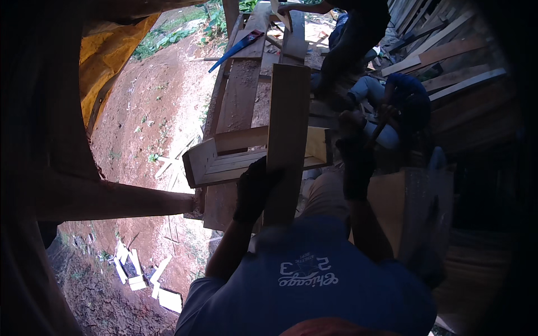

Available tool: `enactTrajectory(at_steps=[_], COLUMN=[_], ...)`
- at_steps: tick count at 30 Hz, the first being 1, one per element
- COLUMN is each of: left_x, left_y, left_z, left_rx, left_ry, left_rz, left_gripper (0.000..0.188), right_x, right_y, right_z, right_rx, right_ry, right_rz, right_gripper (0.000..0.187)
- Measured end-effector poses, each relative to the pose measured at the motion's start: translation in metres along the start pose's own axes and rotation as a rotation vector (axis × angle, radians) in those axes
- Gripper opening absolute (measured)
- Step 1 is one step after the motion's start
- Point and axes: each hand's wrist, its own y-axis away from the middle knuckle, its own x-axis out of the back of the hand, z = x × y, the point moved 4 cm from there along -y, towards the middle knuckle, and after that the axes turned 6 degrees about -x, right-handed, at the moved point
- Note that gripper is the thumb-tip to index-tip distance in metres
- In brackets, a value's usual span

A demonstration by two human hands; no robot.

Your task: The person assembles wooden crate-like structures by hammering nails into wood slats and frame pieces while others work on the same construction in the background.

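My left hand [253, 189], in a dark glove, is closed on the left edge of a long flat wooden board [288, 129]. The board stands lengthwise in front of my chest and overlaps a shallow open wooden box frame [228, 178], which lies across a plank bench [238, 103]. To the right of the board, my right hand [356, 168], also dark-gloved, is raised with its fingers curled. Deep shade hides what it grips; a dark stick-like shape is near its fingers, but I cannot tell whose hand holds it.
A blue handsaw [236, 50] lies on the bench's far left. Another person [406, 103] crouches at the right, and a second person [358, 42] stands at the far end, a hand on wood. Stacked planks [448, 50] fill the right; a wooden beam [123, 200] crosses at left.
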Motion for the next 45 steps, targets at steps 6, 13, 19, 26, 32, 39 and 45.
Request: enactTrajectory(at_steps=[6,13,19,26,32,39,45], left_x=[0.003,0.007,0.034,0.097,0.116,0.122,0.1], left_y=[0.008,0.005,-0.009,-0.045,-0.059,-0.095,-0.105], left_z=[0.0,-0.004,0.026,0.062,0.011,0.038,0.053], left_rx=[0.066,0.053,-0.015,-0.184,-0.528,-0.433,-0.372], left_ry=[-0.072,0.033,-0.004,-0.119,-0.779,-0.837,-0.84], left_rz=[-0.051,-0.011,-0.086,-0.331,-0.361,-0.255,-0.333], left_gripper=[0.052,0.049,0.047,0.031,0.021,0.038,0.037], right_x=[-0.006,-0.022,-0.024,-0.027,-0.03,-0.042,-0.029], right_y=[0.037,0.053,0.049,0.046,0.042,0.048,0.042], right_z=[-0.023,-0.011,-0.008,-0.005,-0.001,0.007,0.003], right_rx=[-0.311,-0.659,-0.567,-0.467,-0.289,-0.436,-0.495], right_ry=[-0.337,-1.039,-1.083,-0.926,-0.74,-0.945,-0.852], right_rz=[-0.242,-0.238,-0.166,-0.146,-0.055,-0.04,-0.11], right_gripper=[0.03,0.046,0.043,0.043,0.045,0.047,0.049])
